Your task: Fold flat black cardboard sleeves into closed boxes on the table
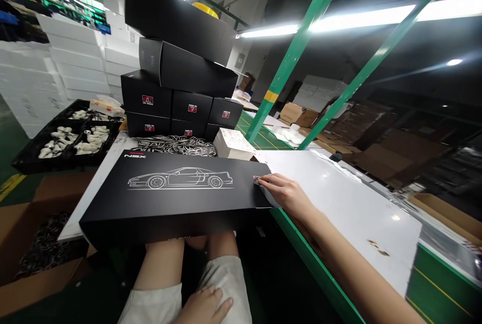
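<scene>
Fingers [268, 179] of your right hand [289, 194] bunch close together, tips down at a small emblem [256, 178] on the right end of a long black box [181, 198] printed with a car outline; whether they pinch anything, you cannot tell from this angle. The box lies flat on the white table [339, 198], its near side out over your knees, its long axis running crosswise, so nearly all its length stretches to the left of those fingertips. Your right hand is the nearer, touching it; your left hand [203, 308] rests loosely open on your lap, below the box and apart from it.
</scene>
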{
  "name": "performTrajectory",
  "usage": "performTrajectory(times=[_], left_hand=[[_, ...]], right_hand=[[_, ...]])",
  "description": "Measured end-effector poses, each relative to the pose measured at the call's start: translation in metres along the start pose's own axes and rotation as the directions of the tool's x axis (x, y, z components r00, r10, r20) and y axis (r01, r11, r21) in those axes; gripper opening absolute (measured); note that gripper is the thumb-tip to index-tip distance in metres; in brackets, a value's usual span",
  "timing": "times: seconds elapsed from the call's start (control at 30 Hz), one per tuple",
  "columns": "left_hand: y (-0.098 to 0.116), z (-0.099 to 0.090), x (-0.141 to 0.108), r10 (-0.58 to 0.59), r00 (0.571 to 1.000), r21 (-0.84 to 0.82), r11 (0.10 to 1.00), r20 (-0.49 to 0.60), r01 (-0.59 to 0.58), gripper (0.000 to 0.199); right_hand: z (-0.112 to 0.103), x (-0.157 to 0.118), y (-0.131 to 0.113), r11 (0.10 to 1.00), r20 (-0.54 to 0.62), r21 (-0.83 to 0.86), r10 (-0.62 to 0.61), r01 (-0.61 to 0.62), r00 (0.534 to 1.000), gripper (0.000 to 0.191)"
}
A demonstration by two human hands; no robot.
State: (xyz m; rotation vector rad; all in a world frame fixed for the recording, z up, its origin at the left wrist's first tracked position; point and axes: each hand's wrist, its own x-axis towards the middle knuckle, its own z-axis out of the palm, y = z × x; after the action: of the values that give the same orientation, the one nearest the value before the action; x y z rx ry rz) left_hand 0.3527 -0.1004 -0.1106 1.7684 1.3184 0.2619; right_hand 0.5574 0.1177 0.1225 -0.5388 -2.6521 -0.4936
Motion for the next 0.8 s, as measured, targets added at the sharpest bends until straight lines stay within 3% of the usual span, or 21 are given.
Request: performTrajectory(times=[0.2,0.57,0.8], left_hand=[[-0.008,0.009,0.004,-0.017,1.000,-0.003,1.000,-0.023,0.016,0.061],[-0.011,0.007,0.004,0.031,0.999,0.001,1.000,0.010,-0.031,0.069],[-0.018,0.018,0.010,-0.003,0.999,-0.050,0.999,-0.052,0.001,0.059]], right_hand=[[0.006,0.002,0.000,1.000,-0.050,-0.001,-0.020,0.020,0.999,0.033],[0.006,-0.001,0.002,1.000,-0.064,0.002,-0.004,0.004,0.998,0.033],[0.010,0.000,0.003,1.000,-0.047,0.007,0.017,-0.016,0.999,0.033]])
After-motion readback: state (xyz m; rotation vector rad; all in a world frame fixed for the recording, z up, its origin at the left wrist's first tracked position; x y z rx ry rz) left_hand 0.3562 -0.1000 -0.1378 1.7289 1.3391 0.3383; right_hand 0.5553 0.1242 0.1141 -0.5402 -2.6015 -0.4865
